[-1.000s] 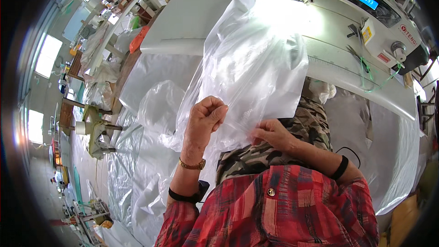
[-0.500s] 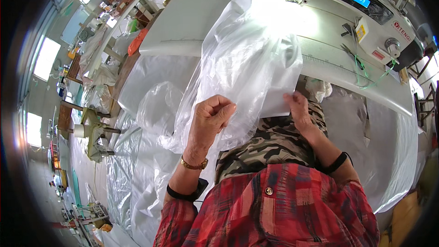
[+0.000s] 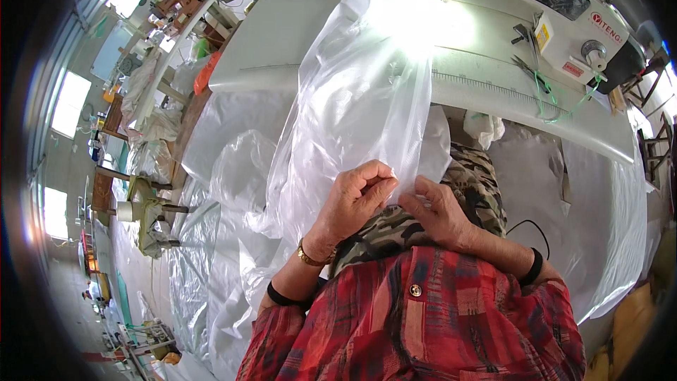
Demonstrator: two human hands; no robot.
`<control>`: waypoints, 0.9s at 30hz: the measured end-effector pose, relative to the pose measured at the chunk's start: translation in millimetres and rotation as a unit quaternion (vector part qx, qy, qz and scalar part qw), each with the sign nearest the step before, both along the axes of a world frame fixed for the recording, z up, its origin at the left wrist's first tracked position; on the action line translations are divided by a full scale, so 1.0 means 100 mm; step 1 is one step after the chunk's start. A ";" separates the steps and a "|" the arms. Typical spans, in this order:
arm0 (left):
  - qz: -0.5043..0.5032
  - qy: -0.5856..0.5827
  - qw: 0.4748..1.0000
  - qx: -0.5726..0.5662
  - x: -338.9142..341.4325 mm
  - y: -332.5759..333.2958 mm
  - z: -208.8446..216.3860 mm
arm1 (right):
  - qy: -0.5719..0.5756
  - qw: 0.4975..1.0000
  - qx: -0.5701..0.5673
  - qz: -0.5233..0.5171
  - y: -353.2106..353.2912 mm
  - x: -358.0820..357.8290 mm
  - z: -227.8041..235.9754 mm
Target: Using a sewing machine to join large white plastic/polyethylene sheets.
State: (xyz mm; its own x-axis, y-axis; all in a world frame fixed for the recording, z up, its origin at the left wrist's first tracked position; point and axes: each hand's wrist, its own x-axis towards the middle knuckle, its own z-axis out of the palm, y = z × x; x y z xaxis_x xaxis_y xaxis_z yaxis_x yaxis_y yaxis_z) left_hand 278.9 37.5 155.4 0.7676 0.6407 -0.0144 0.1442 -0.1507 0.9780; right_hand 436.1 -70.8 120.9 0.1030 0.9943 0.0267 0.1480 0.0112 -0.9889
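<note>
A white table (image 3: 282, 39) spreads before me; over its edge drapes the clear plastic sheet (image 3: 338, 116), perhaps a bag, contents impossible to tell. The step looks like edge-straightening, calling for an even pinch. The left hand (image 3: 356, 197) nips its lower edge; just beside, the right hand (image 3: 443, 216) curls, its grip unclear.

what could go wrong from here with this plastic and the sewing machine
The clear plastic sheet might slip or pull crooked, as the left hand seems to pinch just a small bit of it, with the right hand close by. Its loose wrinkles could pucker near the white sewing machine, where bright glare hides detail. The green thread beside the scissors could snag the sheet if it drifts right.
</note>
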 end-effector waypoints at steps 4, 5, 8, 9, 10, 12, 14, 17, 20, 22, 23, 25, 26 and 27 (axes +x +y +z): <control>0.008 0.012 0.997 0.075 0.03 -0.09 -0.03 | -0.062 0.995 -0.022 0.072 -0.10 -0.01 0.27; 0.013 0.019 0.995 0.093 0.03 -0.10 -0.04 | -0.056 0.992 -0.054 0.102 -0.12 -0.03 0.28; 0.021 0.048 0.992 0.117 0.02 -0.12 0.00 | -0.048 0.991 -0.014 0.124 -0.14 -0.09 0.22; 0.020 0.049 0.992 0.117 0.01 -0.13 -0.01 | -0.064 0.989 0.000 0.130 -0.13 -0.12 0.20; 0.033 0.043 0.993 0.103 0.01 -0.14 -0.02 | -0.054 0.988 0.018 0.144 -0.13 -0.14 0.18; 0.041 0.037 0.995 0.087 0.00 -0.14 -0.01 | -0.086 0.984 0.057 0.147 -0.11 -0.17 0.12; 0.040 0.057 0.995 0.073 -0.02 -0.12 0.04 | -0.157 0.968 0.069 0.184 -0.07 -0.19 0.13; 0.024 0.096 0.993 0.070 -0.09 -0.02 -0.04 | -0.186 0.945 0.152 0.221 0.03 -0.22 0.14; 0.062 0.086 0.993 0.055 -0.16 0.00 -0.04 | -0.187 0.927 0.128 0.300 0.17 -0.10 0.23; 0.101 0.081 0.989 0.068 -0.21 0.06 0.08 | -0.117 0.945 0.186 0.245 0.28 0.07 0.09; 0.119 0.085 0.988 0.058 -0.28 0.11 0.10 | 0.021 0.985 0.130 0.116 0.39 0.12 -0.04; 0.142 0.105 0.978 0.107 -0.38 0.22 0.31 | 0.100 0.980 0.078 -0.154 0.71 0.14 -0.37; 0.135 0.104 0.968 0.184 -0.40 0.28 0.43 | 0.031 0.988 0.066 -0.139 0.88 0.07 -0.54; 0.128 0.099 0.952 0.260 -0.39 0.33 0.56 | -0.038 0.990 0.052 -0.125 1.10 -0.03 -0.71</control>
